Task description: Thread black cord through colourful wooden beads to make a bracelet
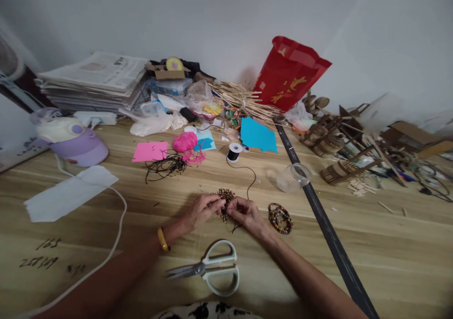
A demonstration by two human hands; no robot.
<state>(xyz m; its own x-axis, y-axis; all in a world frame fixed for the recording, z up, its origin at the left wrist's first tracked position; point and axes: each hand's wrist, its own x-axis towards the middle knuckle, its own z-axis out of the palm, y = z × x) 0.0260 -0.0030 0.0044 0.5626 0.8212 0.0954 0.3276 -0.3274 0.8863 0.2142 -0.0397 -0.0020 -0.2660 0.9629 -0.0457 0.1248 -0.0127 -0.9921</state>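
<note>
A small pile of multicoloured beads (225, 194) lies on the wooden table (304, 272) between my hands. My left hand (205, 207) is at the pile's left side, its fingertips pinched together; whatever they hold is too small to make out. My right hand (246, 212) pinches at the pile's right edge, where thin black cord (234, 226) shows beneath the fingers. Right of it lie coiled beaded bracelets (281, 218). White-handled scissors (220, 268) rest in front of me, blades pointing left. Behind the pile stands a spool of black cord (234, 153), its loose strand running toward my right hand.
Black cord pieces (166, 166), pink yarn (185, 142) and a pink paper (150, 151) lie back left. A clear plastic cup (290, 179) lies beside a dark strip (318, 210). A white cable (122, 215) crosses the left. Bamboo baskets (339, 170) sit right, a red bag (288, 76) behind.
</note>
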